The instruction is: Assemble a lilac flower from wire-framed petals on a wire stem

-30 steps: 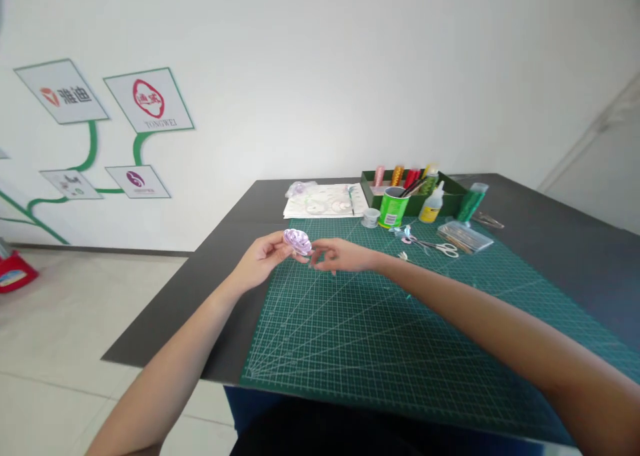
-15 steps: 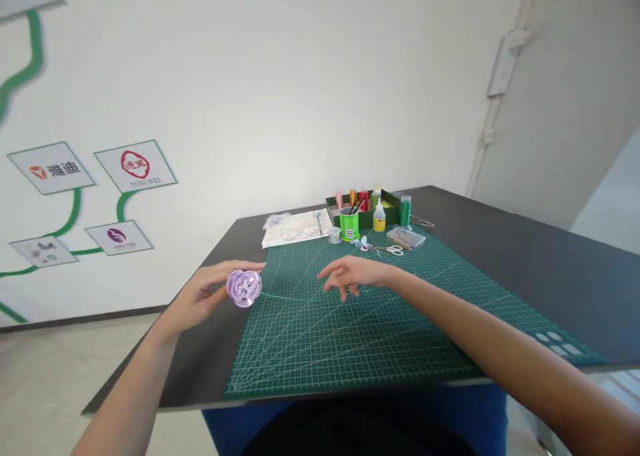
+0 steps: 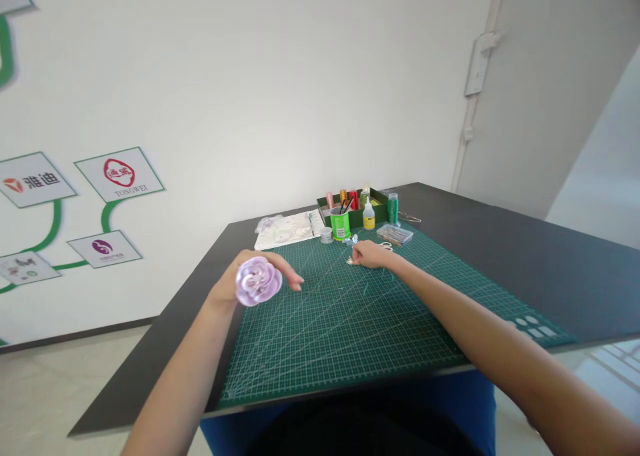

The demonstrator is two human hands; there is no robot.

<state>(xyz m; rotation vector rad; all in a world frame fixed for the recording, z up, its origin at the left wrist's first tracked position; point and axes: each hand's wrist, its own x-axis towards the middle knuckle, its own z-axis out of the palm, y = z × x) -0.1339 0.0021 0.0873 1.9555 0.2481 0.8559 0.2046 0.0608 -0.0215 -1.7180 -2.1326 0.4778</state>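
Observation:
A lilac artificial flower [image 3: 259, 281] with layered, shiny petals is held in my left hand [image 3: 227, 273], over the left side of the cutting mat. One finger of that hand stretches out past the petals; the grip itself is hidden behind the bloom. My right hand [image 3: 371, 255] is low over the mat with its fingers closed together. A small whitish thing [image 3: 350, 261] shows at those fingertips, too small to name. Right behind this hand lies a pair of scissors [image 3: 386, 246], of which only the white handles show. Green thread [image 3: 365, 288] lies on the mat just below the hand.
Beyond my right hand stand a green can [image 3: 341, 226] with tools, a glue bottle [image 3: 369, 216], a green tube [image 3: 393, 208] and a dark green box [image 3: 383, 211] of spools. A clear case [image 3: 395, 234], small round tub [image 3: 326, 235] and white sheets [image 3: 290, 229] lie nearby.
My right hand has gone from open with spread fingers to closed, reaching farther toward the scissors. My left hand has turned and moved right with the flower. The view has shifted slightly right.

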